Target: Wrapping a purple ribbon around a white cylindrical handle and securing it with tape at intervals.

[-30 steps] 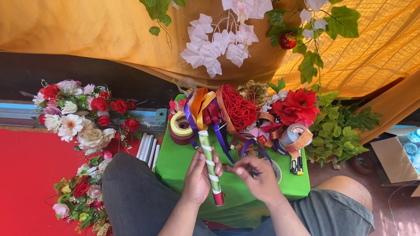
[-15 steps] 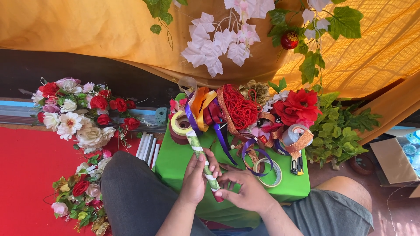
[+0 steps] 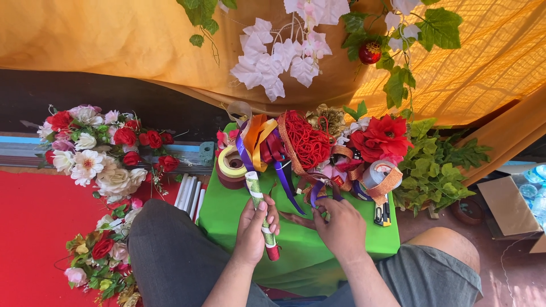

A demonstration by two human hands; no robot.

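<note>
My left hand (image 3: 254,229) grips a thin stick (image 3: 260,210) wrapped in white and green tape with a red lower end, held slanted over the green-covered table (image 3: 227,210). My right hand (image 3: 339,227) rests palm down on the table near the loose purple ribbon ends (image 3: 316,193), its fingers spread toward the ribbon pile (image 3: 267,145). I cannot tell whether it pinches a ribbon. A roll of tape (image 3: 230,165) lies just beyond the stick's top.
Red woven ball (image 3: 307,142), red fabric flower (image 3: 382,136) and a copper ribbon roll (image 3: 380,179) crowd the table's back. Flower bunches (image 3: 96,153) lie on the red floor at left. Green leaves (image 3: 438,165) and a cardboard box (image 3: 512,207) sit at right.
My right hand has left the stick's lower end and moved right and forward onto the table by the purple ribbons. My left hand has kept the stick, now steeper.
</note>
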